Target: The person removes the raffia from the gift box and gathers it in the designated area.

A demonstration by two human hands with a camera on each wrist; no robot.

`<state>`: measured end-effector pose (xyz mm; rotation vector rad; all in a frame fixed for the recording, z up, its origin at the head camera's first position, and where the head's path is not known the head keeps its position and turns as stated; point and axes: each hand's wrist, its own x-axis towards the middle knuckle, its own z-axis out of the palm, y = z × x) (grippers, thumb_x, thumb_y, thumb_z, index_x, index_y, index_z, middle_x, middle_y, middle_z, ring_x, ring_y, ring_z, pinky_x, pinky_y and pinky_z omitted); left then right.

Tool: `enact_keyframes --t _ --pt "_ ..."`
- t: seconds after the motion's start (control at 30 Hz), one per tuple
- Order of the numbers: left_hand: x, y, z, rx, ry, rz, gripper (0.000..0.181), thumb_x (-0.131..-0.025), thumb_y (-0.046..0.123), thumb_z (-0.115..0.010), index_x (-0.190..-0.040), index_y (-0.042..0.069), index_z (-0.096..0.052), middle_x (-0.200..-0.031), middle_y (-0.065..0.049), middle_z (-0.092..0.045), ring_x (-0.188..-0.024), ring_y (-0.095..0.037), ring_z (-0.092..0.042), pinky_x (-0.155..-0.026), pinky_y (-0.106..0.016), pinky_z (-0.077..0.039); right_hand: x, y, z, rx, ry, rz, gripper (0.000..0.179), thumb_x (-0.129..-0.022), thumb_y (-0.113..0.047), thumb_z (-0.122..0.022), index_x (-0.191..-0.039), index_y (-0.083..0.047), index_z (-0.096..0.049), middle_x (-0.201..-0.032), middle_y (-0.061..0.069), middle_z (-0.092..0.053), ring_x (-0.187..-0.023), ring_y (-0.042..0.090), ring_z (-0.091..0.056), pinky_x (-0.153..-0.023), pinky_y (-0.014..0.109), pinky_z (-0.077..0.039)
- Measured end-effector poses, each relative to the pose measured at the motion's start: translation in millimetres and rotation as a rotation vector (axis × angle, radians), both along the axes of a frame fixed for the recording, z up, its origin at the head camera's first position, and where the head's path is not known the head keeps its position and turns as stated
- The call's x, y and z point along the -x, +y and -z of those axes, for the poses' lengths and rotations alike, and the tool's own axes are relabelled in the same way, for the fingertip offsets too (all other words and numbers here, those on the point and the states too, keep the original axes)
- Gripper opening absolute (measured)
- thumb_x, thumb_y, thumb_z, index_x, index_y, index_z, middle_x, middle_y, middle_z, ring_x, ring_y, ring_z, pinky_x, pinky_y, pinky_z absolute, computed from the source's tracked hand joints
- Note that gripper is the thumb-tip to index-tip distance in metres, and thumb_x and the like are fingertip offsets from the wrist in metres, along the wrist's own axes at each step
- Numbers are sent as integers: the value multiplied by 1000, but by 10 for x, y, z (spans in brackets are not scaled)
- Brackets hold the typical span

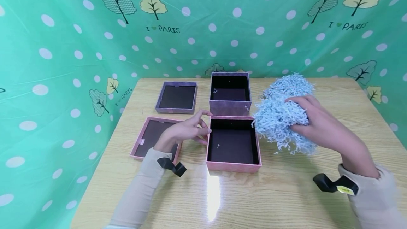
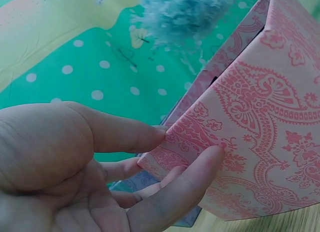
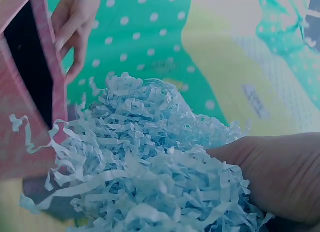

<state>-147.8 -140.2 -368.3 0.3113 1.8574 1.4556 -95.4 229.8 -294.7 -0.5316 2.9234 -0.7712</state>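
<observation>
A pink box point(image 1: 234, 167) with a dark inside stands in the middle of the table, a small paper scrap on its floor. My left hand point(image 1: 187, 129) is at its far left corner; in the left wrist view the fingers point(image 2: 197, 172) and thumb hold the patterned wall there. Pale blue shredded paper point(image 1: 279, 117) bulges from my right hand point(image 1: 313, 123), whose thumb and fingers grip the clump just right of the box. Loose strands reach towards the box's right rim. In the right wrist view the paper point(image 3: 150, 142) hides most of the right fingers.
A deep purple box point(image 1: 230, 108) stands behind the pink one. A shallow purple lid point(image 1: 175, 110) lies at the back left, and a pink lid point(image 1: 140, 144) lies partly under my left forearm. More blue shred point(image 1: 294, 83) shows behind the held clump. A green dotted curtain point(image 1: 197, 17) hangs behind.
</observation>
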Motion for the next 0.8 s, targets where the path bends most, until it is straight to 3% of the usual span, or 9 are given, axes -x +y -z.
enact_keyframes --t 0.2,0.3,0.53,0.8 --pt "-5 2 -6 5 -3 -10 53 -97 0 -49 -139 17 -23 -101 -16 -44 -81 -25 -66 -83 -50 -57 -38 281 245 -15 -10 69 67 -83 -5 -69 -141 -5 -36 -128 29 -37 -102 39 -45 -71 51 -46" --pt "-5 2 -5 2 -4 -12 54 -96 0 -50 -140 17 -23 -101 -16 -44 -82 -25 -65 -83 -50 -56 -47 406 371 -20 -38 109 68 -83 -6 -68 -141 -2 -34 -127 33 -35 -102 43 -44 -70 55 -46" --pt "7 7 7 -6 -7 -1 53 -97 0 -49 -139 17 -23 -102 -16 -44 -84 -25 -63 -85 -52 -55 -59 644 648 -53 -128 199 76 -86 -11 -67 -146 3 -24 -135 42 -23 -107 57 -39 -76 69 -42" --pt "11 16 4 -3 -4 2 53 -96 0 -49 -139 17 -23 -102 -17 -45 -84 -26 -63 -84 -51 -56 -60 786 860 -118 -262 224 85 -89 -21 -64 -150 3 -10 -137 46 -14 -103 61 -42 -68 62 -47"
